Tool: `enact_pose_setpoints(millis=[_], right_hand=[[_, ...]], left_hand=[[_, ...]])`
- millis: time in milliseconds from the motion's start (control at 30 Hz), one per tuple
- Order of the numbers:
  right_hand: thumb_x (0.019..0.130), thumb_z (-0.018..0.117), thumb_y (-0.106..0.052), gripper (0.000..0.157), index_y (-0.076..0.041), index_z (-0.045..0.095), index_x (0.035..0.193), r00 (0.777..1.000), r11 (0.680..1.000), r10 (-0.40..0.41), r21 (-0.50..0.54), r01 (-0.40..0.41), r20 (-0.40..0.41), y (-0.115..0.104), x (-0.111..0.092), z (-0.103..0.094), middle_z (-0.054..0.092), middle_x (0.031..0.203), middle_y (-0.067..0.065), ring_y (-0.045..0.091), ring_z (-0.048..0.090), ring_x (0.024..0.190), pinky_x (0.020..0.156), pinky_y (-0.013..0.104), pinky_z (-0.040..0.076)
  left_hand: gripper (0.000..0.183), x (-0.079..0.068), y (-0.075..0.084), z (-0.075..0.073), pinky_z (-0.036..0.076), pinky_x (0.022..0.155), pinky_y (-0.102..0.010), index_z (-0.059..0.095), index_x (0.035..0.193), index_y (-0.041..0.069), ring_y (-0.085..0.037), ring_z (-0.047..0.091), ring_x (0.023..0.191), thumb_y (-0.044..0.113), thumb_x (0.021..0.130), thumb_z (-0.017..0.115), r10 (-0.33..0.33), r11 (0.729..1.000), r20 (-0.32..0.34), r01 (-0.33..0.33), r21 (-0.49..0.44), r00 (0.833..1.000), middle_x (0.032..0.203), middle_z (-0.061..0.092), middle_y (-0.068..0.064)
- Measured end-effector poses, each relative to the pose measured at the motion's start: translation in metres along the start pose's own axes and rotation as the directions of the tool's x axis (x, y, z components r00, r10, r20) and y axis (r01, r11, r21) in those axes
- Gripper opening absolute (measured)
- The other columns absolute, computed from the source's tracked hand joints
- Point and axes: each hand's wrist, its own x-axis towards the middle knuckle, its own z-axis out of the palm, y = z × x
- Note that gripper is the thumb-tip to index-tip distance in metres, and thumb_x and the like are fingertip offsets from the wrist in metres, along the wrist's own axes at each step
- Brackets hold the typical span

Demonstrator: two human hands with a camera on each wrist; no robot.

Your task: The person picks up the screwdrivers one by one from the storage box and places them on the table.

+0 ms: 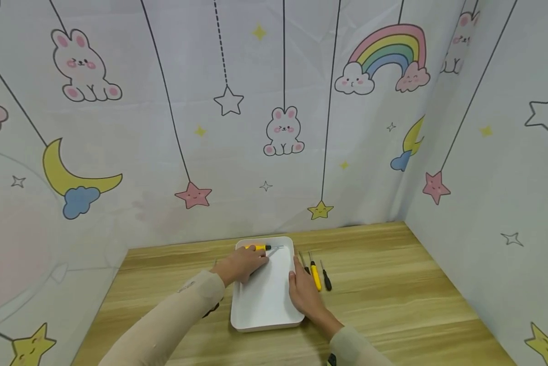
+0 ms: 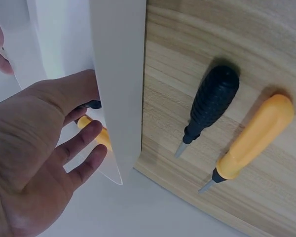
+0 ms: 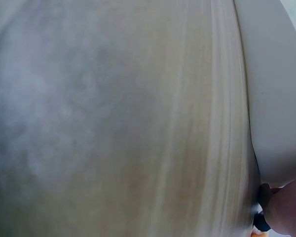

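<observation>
A white tray point(image 1: 269, 305) stands on the wooden table. My left hand point(image 1: 244, 265) reaches over its left side, with the fingers down inside near the far end. Between thumb and fingers it pinches a screwdriver with a black handle point(image 2: 92, 104), mostly hidden by the hand; a thin shaft shows past the fingertips in the head view. A yellow screwdriver point(image 1: 261, 247) lies along the tray's far wall, close to these fingers. My right hand point(image 1: 307, 295) holds the tray's right wall, its thumb at the rim and its fingers extended along the outside.
Right of the tray lie a yellow screwdriver point(image 1: 316, 278) and a black screwdriver point(image 1: 326, 282), with another partly behind the right hand. On the left side, a black-handled screwdriver point(image 2: 214, 96) and a yellow-handled one point(image 2: 259, 136) lie on the table point(image 1: 164, 284). A patterned curtain point(image 1: 237, 152) hangs behind.
</observation>
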Motion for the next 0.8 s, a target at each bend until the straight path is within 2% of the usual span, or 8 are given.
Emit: enact_pose_setpoints(millis=[233, 467, 567, 800], right_hand=[[0.113, 0.046, -0.013, 0.052, 0.011, 0.035, 0.159, 1.0, 1.0, -0.017, -0.01, 0.017, -0.014, 0.002, -0.001, 0.0, 0.051, 0.154, 0.03, 0.045, 0.055, 0.137, 0.113, 0.059, 0.046], [0.113, 0.046, -0.013, 0.052, 0.01, 0.035, 0.159, 1.0, 1.0, -0.023, -0.012, 0.023, -0.018, 0.002, -0.001, 0.001, 0.052, 0.153, 0.031, 0.046, 0.056, 0.136, 0.112, 0.06, 0.046], [0.113, 0.046, -0.013, 0.052, 0.011, 0.036, 0.158, 0.999, 1.0, -0.028, -0.012, 0.028, -0.02, 0.002, -0.002, 0.001, 0.052, 0.152, 0.031, 0.046, 0.056, 0.136, 0.112, 0.06, 0.046], [0.113, 0.046, -0.013, 0.052, 0.011, 0.036, 0.158, 0.999, 0.999, -0.037, -0.01, 0.037, -0.029, 0.001, -0.002, 0.001, 0.052, 0.153, 0.031, 0.046, 0.056, 0.136, 0.112, 0.06, 0.046]], left_hand=[[0.059, -0.004, 0.002, -0.003, 0.056, 0.097, -0.038, 0.064, 0.137, 0.023, -0.022, 0.06, 0.116, 0.014, 0.084, 0.09, 0.003, 1.0, -0.007, -0.003, -0.008, 1.0, 0.135, 0.063, 0.003], [0.076, -0.006, 0.005, -0.014, 0.052, 0.108, -0.041, 0.061, 0.147, 0.023, -0.023, 0.056, 0.131, 0.02, 0.079, 0.096, -0.027, 0.996, 0.026, 0.029, -0.081, 0.999, 0.148, 0.06, 0.002], [0.079, -0.007, 0.004, -0.017, 0.051, 0.109, -0.042, 0.06, 0.148, 0.023, -0.023, 0.055, 0.133, 0.025, 0.078, 0.097, -0.028, 0.995, 0.03, 0.03, -0.099, 0.999, 0.149, 0.059, 0.001], [0.083, -0.007, -0.001, -0.016, 0.052, 0.107, -0.043, 0.057, 0.149, 0.021, -0.022, 0.056, 0.129, 0.038, 0.078, 0.096, -0.022, 0.997, 0.016, 0.023, -0.073, 1.0, 0.148, 0.057, 0.0]])
